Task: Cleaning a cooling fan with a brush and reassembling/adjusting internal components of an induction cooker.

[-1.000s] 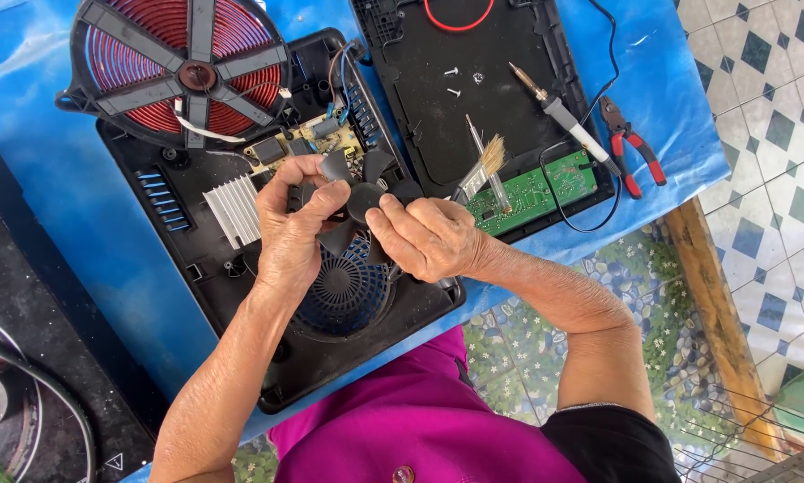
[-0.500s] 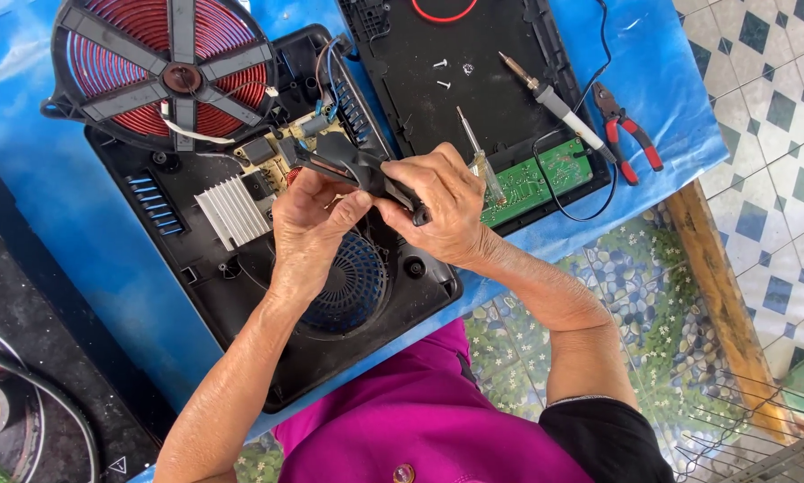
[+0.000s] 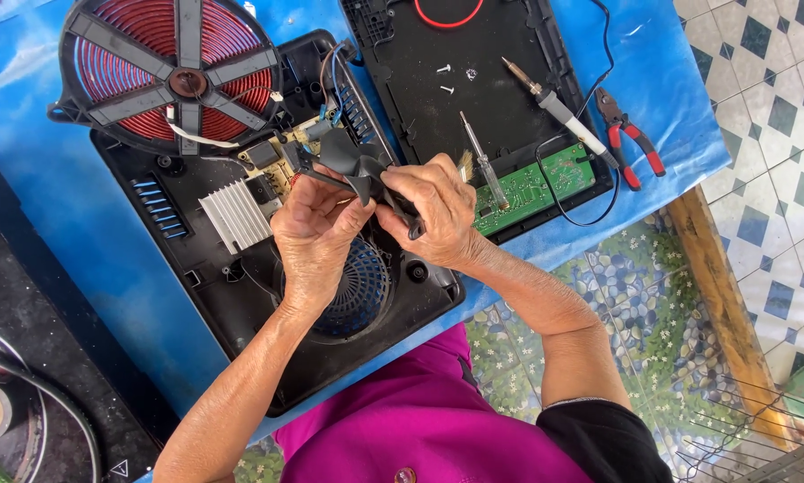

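From the head view, both my hands meet at the middle of the frame over the opened cooker base, a black moulded plastic shell lying on the blue table. Between them I hold a black plastic fan, matte, with curved blades; its long axis runs from upper left to lower right, tilted up off the base. My left hand has its grip closed on the fan's lower side, fingers curled up, forearm coming in from the lower left. My right hand has its grip closed on the fan's right end, knuckles up, forearm running off to the lower right.

Under my left wrist is a round slotted grille. A ribbed silver heatsink sits left of my hands. The red copper coil, a flat wound disc under black spokes, lies at upper left. A green board lies right of my hands, with a screwdriver across it. Red-handled pliers lie at the right.
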